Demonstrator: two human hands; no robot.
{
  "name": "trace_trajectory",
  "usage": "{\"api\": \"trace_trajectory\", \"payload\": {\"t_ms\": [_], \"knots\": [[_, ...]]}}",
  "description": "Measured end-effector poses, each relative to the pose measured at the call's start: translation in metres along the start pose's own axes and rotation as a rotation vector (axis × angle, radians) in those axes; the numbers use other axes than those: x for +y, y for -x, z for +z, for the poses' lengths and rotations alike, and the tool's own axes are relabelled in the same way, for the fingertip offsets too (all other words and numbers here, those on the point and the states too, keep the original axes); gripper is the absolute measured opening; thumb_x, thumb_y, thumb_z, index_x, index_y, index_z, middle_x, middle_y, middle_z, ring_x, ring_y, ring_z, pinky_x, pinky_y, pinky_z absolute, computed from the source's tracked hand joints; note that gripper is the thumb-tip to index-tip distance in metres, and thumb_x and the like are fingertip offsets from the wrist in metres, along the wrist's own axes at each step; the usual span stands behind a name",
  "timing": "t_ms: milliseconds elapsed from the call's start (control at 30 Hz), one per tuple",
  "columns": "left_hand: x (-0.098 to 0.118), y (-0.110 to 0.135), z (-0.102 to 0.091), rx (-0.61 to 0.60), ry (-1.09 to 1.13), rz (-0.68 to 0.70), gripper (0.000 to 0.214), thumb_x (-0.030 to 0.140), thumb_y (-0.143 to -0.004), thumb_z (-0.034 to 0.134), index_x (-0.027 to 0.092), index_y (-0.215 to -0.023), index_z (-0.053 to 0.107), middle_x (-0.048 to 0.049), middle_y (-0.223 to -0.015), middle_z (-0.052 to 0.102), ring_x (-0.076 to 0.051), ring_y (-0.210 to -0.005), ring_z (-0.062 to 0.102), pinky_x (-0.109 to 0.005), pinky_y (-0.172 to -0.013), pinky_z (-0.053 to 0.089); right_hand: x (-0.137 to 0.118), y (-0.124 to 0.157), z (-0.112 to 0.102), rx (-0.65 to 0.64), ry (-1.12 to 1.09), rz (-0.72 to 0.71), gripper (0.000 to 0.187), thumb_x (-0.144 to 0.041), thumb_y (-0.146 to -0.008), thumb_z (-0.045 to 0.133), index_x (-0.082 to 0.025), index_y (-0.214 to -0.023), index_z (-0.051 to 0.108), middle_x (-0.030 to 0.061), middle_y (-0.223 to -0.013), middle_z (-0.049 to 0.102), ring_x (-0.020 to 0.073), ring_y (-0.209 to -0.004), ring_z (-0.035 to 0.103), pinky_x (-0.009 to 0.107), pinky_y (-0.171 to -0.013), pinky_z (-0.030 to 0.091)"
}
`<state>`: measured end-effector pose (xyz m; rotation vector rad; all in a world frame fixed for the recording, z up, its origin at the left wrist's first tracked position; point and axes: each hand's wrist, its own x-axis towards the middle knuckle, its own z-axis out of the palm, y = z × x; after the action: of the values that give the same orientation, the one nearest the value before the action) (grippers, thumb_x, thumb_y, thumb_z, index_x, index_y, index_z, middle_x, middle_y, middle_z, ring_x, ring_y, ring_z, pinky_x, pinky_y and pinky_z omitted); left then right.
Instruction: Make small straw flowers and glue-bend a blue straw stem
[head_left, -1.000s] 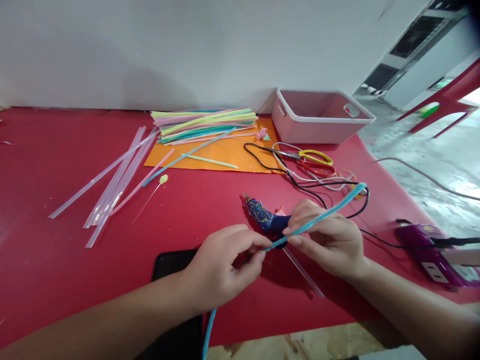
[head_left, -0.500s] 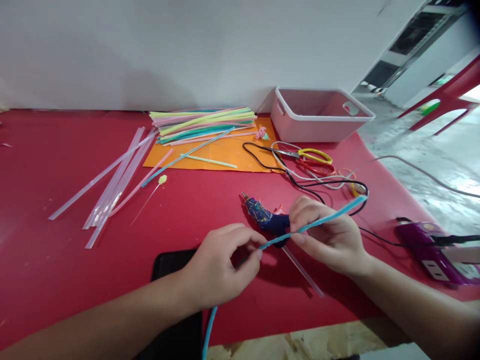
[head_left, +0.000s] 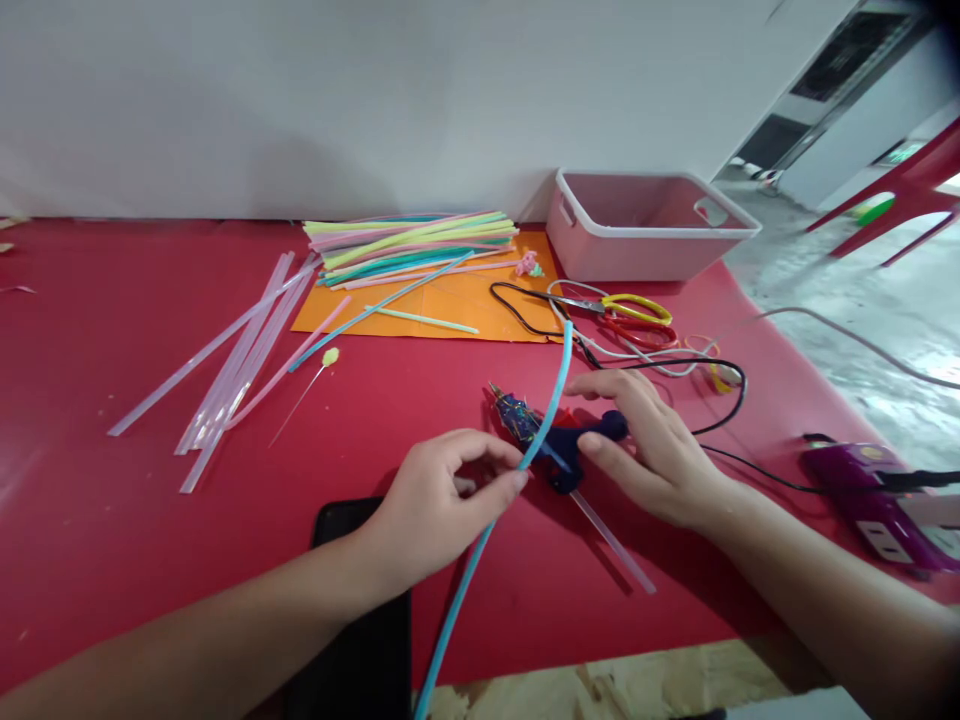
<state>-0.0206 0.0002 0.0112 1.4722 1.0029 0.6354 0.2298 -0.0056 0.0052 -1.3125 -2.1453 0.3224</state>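
A light-blue pipe cleaner [head_left: 466, 580] is pinched between the thumb and fingers of my left hand [head_left: 442, 515]. One end curves up past the fingertips; the long part hangs down over the table's front edge. My right hand [head_left: 660, 450] is apart from it, fingers spread and holding nothing, close over the handle of a dark blue glue gun [head_left: 566, 455]. Whether the fingers touch the gun, I cannot tell. The gun lies on the red table with its nozzle to the upper left, and a clear glue stick [head_left: 615, 545] sticks out of its back.
Pipe cleaners in several colours [head_left: 412, 245] lie on an orange envelope [head_left: 450, 325]. Clear glue sticks [head_left: 232, 380] and a yellow-tipped pin [head_left: 330, 357] are left. Scissors [head_left: 637, 310], cables, a pink basket [head_left: 645, 255] and a purple power strip [head_left: 862, 500] stand right. A black phone-like slab [head_left: 360, 650] lies below my left arm.
My right hand has let go of the pipe cleaner and opened beside the glue gun. The pipe cleaner's free end has swung upward, still in my left hand.
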Motion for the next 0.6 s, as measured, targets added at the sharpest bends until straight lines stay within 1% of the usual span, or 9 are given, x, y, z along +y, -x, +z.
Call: {"api": "trace_trajectory", "payload": {"t_ms": [67, 133, 233, 333, 400, 467, 533, 600], "knots": [[0.000, -0.001, 0.000, 0.031, 0.124, -0.076, 0.018, 0.031, -0.084, 0.069, 0.016, -0.094, 0.069, -0.0024, -0.087, 0.069, -0.012, -0.073, 0.062, -0.022, -0.065, 0.050, 0.006, -0.002, -0.003, -0.081, 0.077, -0.013, 0.035, -0.027, -0.093, 0.049, -0.021, -0.128, 0.050, 0.0128, -0.124, 0.060, 0.0310, -0.116, 0.056, 0.048, -0.100, 0.044], [0.000, -0.001, -0.001, 0.048, 0.209, -0.105, 0.020, 0.033, -0.083, 0.072, 0.016, -0.094, 0.068, -0.0009, -0.085, 0.068, -0.010, -0.071, 0.061, -0.020, -0.065, 0.050, 0.010, -0.004, -0.006, -0.156, 0.129, -0.030, 0.040, -0.019, -0.087, 0.047, -0.020, -0.126, 0.052, 0.0133, -0.126, 0.059, 0.0323, -0.119, 0.054, 0.050, -0.102, 0.042], [-0.001, -0.002, -0.001, 0.076, 0.287, -0.081, 0.019, 0.031, -0.082, 0.073, 0.016, -0.092, 0.067, 0.0014, -0.080, 0.065, -0.008, -0.070, 0.059, -0.018, -0.065, 0.049, 0.011, -0.006, -0.008, -0.247, 0.224, -0.034, 0.047, -0.012, -0.075, 0.049, -0.021, -0.120, 0.057, 0.0121, -0.123, 0.062, 0.0322, -0.113, 0.057, 0.050, -0.099, 0.041], [-0.001, -0.002, -0.001, 0.108, 0.326, -0.044, 0.017, 0.029, -0.082, 0.073, 0.016, -0.091, 0.067, 0.0022, -0.078, 0.064, -0.008, -0.071, 0.060, -0.017, -0.066, 0.049, 0.010, -0.006, -0.007, -0.287, 0.284, -0.053, 0.056, -0.008, -0.066, 0.050, -0.022, -0.119, 0.059, 0.0104, -0.121, 0.064, 0.0311, -0.112, 0.058, 0.049, -0.096, 0.041], [0.000, -0.003, -0.001, 0.129, 0.339, -0.033, 0.015, 0.027, -0.082, 0.073, 0.016, -0.090, 0.067, 0.0024, -0.077, 0.065, -0.007, -0.070, 0.060, -0.017, -0.065, 0.049, 0.011, -0.005, -0.006, -0.285, 0.298, -0.056, 0.055, -0.006, -0.063, 0.050, -0.022, -0.115, 0.060, 0.0103, -0.119, 0.065, 0.0305, -0.110, 0.059, 0.048, -0.094, 0.041], [0.000, -0.003, -0.001, 0.148, 0.358, -0.024, 0.013, 0.025, -0.082, 0.073, 0.016, -0.089, 0.067, 0.0029, -0.075, 0.064, -0.007, -0.068, 0.059, -0.016, -0.064, 0.049, 0.015, -0.005, -0.004, -0.252, 0.300, -0.030, 0.050, -0.005, -0.062, 0.050, -0.021, -0.109, 0.059, 0.0104, -0.114, 0.066, 0.0303, -0.107, 0.061, 0.047, -0.092, 0.042], [0.001, -0.003, -0.001, 0.159, 0.389, -0.012, 0.012, 0.023, -0.081, 0.074, 0.016, -0.087, 0.066, 0.0033, -0.072, 0.064, -0.007, -0.067, 0.060, -0.016, -0.063, 0.049, 0.021, -0.005, -0.001, -0.171, 0.290, 0.026, 0.047, -0.006, -0.063, 0.051, -0.020, -0.107, 0.058, 0.0103, -0.108, 0.068, 0.0304, -0.102, 0.063, 0.047, -0.089, 0.043], [0.000, -0.004, -0.002, 0.166, 0.422, 0.000, 0.012, 0.023, -0.080, 0.074, 0.016, -0.086, 0.066, 0.0034, -0.072, 0.064, -0.007, -0.066, 0.061, -0.016, -0.062, 0.049, 0.027, -0.007, 0.000, -0.041, 0.234, 0.115, 0.042, -0.009, -0.067, 0.054, -0.020, -0.107, 0.057, 0.0092, -0.099, 0.069, 0.0290, -0.092, 0.064, 0.044, -0.081, 0.045]]}}
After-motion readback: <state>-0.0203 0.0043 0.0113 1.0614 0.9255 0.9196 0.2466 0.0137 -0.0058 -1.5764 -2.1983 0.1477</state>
